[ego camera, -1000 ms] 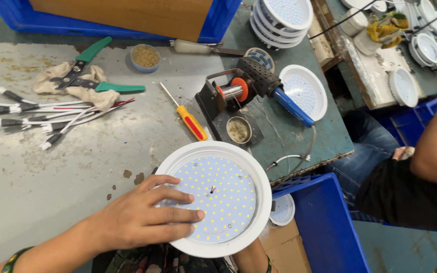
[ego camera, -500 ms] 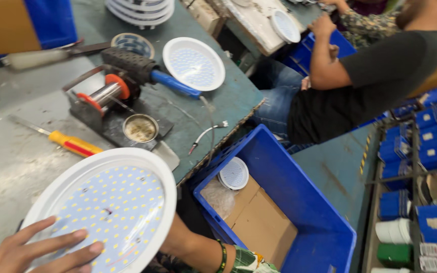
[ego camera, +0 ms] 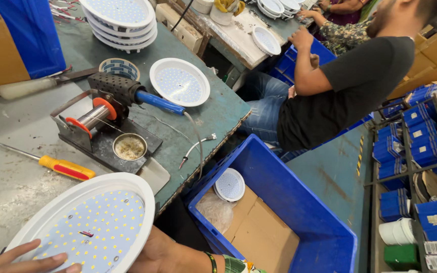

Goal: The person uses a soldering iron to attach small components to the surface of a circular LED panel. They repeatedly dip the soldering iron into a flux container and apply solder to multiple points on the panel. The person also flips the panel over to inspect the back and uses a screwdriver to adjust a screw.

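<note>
At the lower left of the frame, my hands gripped a round white LED light panel over the grey tabletop: left hand fingers curled on its face, right hand clasping underneath its rim.

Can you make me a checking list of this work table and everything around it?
Surface: grey-green worktable, scuffed and stained.
Job's things: big round white LED panel, chip side up, held at the near edge.
Clutter: soldering iron on its stand, small tin, yellow-red screwdriver, smaller LED panel, stack of panels.
Grips: left hand has fingers on the panel's face; right hand supports it from beneath.
Cables: grey wire with bare ends hangs over the table edge.
Surroundings: blue crate holding cardboard and one small panel; seated person in a black shirt.
</note>
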